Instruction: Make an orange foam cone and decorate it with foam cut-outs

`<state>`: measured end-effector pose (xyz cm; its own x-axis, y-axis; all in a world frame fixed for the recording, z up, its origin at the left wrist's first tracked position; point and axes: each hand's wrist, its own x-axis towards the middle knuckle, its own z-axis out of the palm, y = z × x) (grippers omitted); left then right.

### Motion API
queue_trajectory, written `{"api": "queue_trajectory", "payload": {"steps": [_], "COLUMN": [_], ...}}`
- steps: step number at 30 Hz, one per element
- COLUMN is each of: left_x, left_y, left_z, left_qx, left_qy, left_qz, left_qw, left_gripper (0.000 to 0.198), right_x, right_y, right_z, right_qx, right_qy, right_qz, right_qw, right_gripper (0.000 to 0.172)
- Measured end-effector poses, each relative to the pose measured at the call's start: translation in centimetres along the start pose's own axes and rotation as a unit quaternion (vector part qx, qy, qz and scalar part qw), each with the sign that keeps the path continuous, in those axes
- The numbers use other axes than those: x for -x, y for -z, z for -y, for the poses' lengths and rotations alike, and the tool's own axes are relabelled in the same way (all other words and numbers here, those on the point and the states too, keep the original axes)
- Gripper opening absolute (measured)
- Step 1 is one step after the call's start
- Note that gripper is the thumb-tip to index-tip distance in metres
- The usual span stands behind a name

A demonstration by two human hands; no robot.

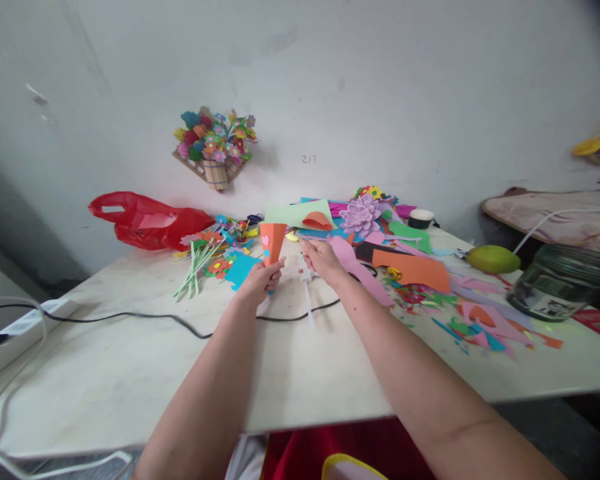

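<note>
My left hand (263, 281) is closed round the lower, narrow end of an orange foam-sheet cone (273, 239), which stands upright with its wide end on top. Pink and blue heart shapes (265, 241) run down the cone's left side. To the right of it, my right hand (322, 261) is closed on a small white glue gun (305, 272), partly hidden by the fingers. A clear glue stick (309, 301) sticks out of the gun's back toward me. Cone and gun are apart.
Pale green stems (196, 268), foam flowers (219, 267) and a red plastic bag (150, 223) lie left. Orange sheet (420, 270), foam scraps (480, 327), a purple flower (361, 215) and a glass jar (555, 283) lie right. A black cable (175, 319) crosses the table from a power strip (30, 327).
</note>
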<state>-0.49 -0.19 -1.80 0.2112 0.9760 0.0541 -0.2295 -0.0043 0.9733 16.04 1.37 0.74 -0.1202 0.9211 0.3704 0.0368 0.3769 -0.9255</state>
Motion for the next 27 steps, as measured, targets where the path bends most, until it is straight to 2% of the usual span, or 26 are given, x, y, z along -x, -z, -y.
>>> {"api": "queue_trajectory", "payload": {"steps": [4, 9, 16, 19, 22, 25, 27], "left_x": [0.0, 0.1, 0.1, 0.0, 0.0, 0.0, 0.0], "left_y": [0.0, 0.0, -0.1, 0.0, 0.0, 0.0, -0.1], "left_z": [0.0, -0.1, -0.2, -0.2, -0.1, -0.2, -0.2], "left_qx": [-0.002, -0.006, -0.014, -0.014, -0.010, -0.007, -0.006], "left_qy": [-0.002, -0.006, -0.006, -0.008, -0.016, -0.026, -0.033], "left_qz": [0.001, 0.002, -0.010, -0.009, -0.015, -0.044, -0.066], "left_qw": [1.000, 1.000, 1.000, 1.000, 1.000, 0.999, 0.997], "left_gripper": [0.036, 0.034, 0.036, 0.036, 0.037, 0.038, 0.038], "right_x": [0.4, 0.5, 0.5, 0.7, 0.9, 1.2, 1.4], "right_y": [-0.4, -0.4, -0.3, -0.1, 0.2, 0.4, 0.4], "right_z": [0.1, 0.0, 0.3, 0.2, 0.4, 0.7, 0.8], "right_qx": [-0.008, 0.000, 0.008, 0.017, -0.003, -0.021, -0.012], "right_qy": [-0.003, 0.004, -0.013, 0.003, 0.002, -0.007, -0.026], "right_qz": [0.049, 0.058, 0.026, 0.039, 0.139, 0.300, 0.367], "right_qw": [0.999, 0.998, 1.000, 0.999, 0.990, 0.954, 0.930], "right_gripper": [0.029, 0.026, 0.039, 0.045, 0.044, 0.026, 0.024]}}
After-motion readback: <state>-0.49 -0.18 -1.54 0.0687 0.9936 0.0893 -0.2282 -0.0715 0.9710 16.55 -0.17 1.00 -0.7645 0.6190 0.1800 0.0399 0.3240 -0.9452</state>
